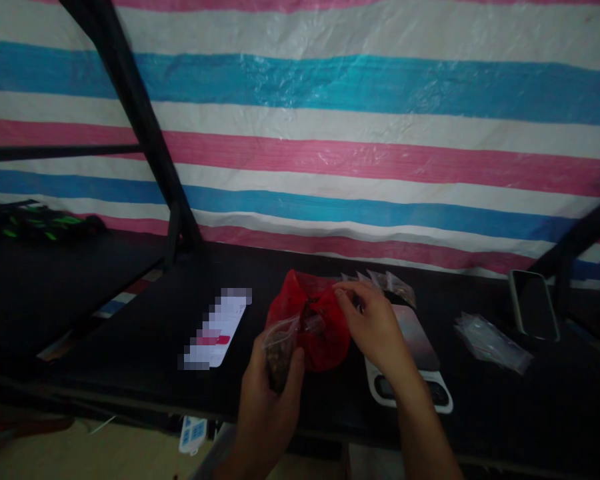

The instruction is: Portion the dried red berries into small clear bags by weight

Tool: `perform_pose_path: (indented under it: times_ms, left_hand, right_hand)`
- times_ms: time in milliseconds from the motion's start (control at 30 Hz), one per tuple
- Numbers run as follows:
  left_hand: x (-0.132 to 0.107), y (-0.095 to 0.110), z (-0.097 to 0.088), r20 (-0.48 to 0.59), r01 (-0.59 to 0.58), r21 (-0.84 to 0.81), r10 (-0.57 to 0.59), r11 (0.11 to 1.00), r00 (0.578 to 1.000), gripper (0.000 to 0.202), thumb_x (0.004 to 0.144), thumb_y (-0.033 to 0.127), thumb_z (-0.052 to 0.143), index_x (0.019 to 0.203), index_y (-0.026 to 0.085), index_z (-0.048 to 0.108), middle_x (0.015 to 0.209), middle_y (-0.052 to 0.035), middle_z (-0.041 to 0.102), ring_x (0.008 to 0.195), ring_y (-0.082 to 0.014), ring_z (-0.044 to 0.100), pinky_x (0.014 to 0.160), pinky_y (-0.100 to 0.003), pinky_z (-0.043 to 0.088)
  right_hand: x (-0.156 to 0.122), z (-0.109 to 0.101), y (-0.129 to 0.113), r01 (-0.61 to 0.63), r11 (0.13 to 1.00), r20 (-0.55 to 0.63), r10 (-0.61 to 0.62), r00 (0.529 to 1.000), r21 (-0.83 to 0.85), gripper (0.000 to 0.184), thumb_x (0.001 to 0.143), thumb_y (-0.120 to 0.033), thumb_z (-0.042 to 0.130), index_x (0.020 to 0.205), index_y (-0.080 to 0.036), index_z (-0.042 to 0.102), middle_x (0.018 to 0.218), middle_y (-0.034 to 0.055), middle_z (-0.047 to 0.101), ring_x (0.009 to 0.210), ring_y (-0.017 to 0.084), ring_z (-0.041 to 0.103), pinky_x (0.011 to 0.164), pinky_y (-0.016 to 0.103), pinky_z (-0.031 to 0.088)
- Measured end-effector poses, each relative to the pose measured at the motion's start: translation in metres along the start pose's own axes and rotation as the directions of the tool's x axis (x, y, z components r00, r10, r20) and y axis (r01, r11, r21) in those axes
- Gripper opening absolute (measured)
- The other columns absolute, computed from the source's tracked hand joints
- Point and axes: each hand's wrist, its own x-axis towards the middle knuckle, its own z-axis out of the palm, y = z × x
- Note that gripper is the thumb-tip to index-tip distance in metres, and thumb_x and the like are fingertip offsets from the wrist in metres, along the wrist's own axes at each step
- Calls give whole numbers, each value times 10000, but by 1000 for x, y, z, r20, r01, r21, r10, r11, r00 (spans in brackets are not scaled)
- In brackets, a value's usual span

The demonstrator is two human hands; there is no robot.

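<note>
My left hand is closed around a small clear pouch filled with dark brown bits, holding it upright just left of a red plastic bag on the black table. Over the red bag's rim my right hand pinches the bag's upper right edge with its fingertips. The bag's mouth stands open between the two hands. Right under my right wrist lies a small digital scale with a shiny platform.
A card lies left of the bag. Several filled pouches lie behind the scale, empty clear pouches to the right, and a phone leans at the far right. A black frame post slants before the striped tarp.
</note>
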Motion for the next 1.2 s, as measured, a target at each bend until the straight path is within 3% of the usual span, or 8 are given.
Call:
perform_pose_path:
  times_ms: [133,200,267,367,467,600,833,1200]
  left_hand:
    - [-10,4,3,158,-23,-72,34,997,987,422,1008,397,629,1404,258,590,1407,-107,712,1301,-257,697,1073,-416,597]
    - [-17,7,11,211,41,-150,-9,988,977,431,1012,429,628,1400,251,575,1404,-118,708,1301,-262,695,1076,-415,596]
    - [-23,10,23,220,136,-230,-85,964,972,429,1017,481,619,1373,251,556,1354,-122,722,1237,-263,724,1014,-404,625]
    - [-27,13,48,172,173,-367,-116,914,978,473,1003,549,622,1362,282,467,1302,-111,702,1077,-249,759,783,-357,661]
    - [-24,13,66,95,94,-453,-57,887,994,460,1005,546,615,1332,297,411,1230,-85,656,831,-183,733,567,-280,578]
    - [-18,7,70,40,4,-373,11,928,999,360,1055,493,548,1316,258,465,1111,-53,647,728,-122,646,570,-236,510]
    - [-23,12,70,-37,-66,-268,58,961,998,275,1068,459,543,1249,251,549,1002,-19,634,853,-146,653,742,-264,548]
    - [-34,6,64,-59,-108,-156,100,982,993,171,1039,371,586,1148,241,610,1003,-33,681,779,-155,654,673,-262,567]
  right_hand:
    - [-8,-26,-11,-72,991,233,44,972,113,214,971,-338,622,1031,-235,799,944,29,763,878,209,676,828,328,522]
    - [-16,-35,-22,-133,977,453,43,891,170,185,959,-343,670,1048,-251,803,970,7,777,888,190,686,797,292,521]
    - [-22,-40,-30,-166,968,548,35,836,191,137,943,-317,699,987,-242,805,955,-2,781,877,177,687,762,268,512]
    - [-25,-53,-26,-150,970,441,53,896,189,197,950,-346,680,837,-210,767,843,1,747,796,167,653,701,258,487]
    - [-26,-75,4,-192,971,291,144,946,145,323,952,-464,658,780,-200,726,743,-5,684,709,165,604,658,270,457]
    - [-31,-99,63,-300,953,95,302,949,-34,393,907,-559,636,826,-194,760,762,33,704,699,211,628,685,333,493]
    - [-34,-113,106,-294,898,-312,190,931,-329,462,902,-525,594,1106,-165,799,979,134,728,902,293,684,895,457,541]
    - [-28,-102,114,-183,959,-202,140,969,-216,346,949,-456,578,1015,-213,815,994,114,762,998,288,679,988,465,507]
